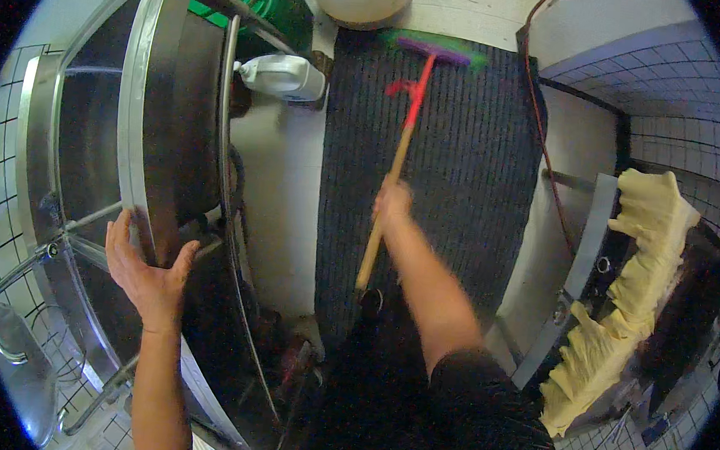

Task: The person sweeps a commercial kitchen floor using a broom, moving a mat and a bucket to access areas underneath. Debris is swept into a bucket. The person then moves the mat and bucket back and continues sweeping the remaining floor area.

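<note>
- Gripping the wooden broom handle (383,218) about midway along, my right hand (392,200) has its fingers wrapped shut around it; the forearm stretches up and away from my body, the elbow only slightly bent.
- The handle slants from near my waist toward the far side, ending in a purple and green brush head (435,49) that lies on the dark ribbed floor mat (466,166) at its far edge.
- My left hand (147,269) is raised on the near left, palm pressed flat against the rim of the big steel tub (144,123), fingers spread apart and thumb out to the right; the wrist is bent back, the forearm rising straight from the lower edge.
- A white plastic jug (283,75) lies on the pale floor just right of the tub, on the far side.
- At the far right, a pale yellow sheet of dough (635,280) hangs over a machine against the tiled wall (683,90), well apart from both hands.
</note>
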The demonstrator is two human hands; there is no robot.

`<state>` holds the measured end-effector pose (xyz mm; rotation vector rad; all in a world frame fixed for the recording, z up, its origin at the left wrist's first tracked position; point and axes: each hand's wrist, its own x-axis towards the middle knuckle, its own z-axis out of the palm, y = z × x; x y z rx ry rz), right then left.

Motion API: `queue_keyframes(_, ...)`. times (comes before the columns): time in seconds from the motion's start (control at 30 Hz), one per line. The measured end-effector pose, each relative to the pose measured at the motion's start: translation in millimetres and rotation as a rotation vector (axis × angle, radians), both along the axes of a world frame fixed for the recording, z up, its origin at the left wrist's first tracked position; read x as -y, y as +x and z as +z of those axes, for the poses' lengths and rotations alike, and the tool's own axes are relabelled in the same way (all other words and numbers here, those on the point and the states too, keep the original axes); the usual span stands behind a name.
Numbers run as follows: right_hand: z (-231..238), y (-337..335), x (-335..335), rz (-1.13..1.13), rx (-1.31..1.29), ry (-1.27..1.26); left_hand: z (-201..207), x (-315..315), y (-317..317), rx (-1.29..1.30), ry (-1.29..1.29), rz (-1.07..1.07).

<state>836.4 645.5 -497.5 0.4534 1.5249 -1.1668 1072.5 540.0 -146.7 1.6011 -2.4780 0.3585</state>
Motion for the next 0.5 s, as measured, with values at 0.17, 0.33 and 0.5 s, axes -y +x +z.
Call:
queue_keyframes(0.17, -14.2, -164.6, 83.4, 0.073, -0.182, 0.022, -0.4, -0.1, 2.1, 0.025, -0.025, -0.021)
queue_keyframes(0.33, 25.6, -151.0, -96.9, 0.235, -0.074, -0.210, 2.0, 2.3, -3.3, 0.018, -0.034, -0.045)
queue_keyframes(0.5, 124.4, -93.7, -340.5, 0.595, -0.254, 0.481, 1.5, 2.6, -3.3, -0.001, 0.007, -0.042)
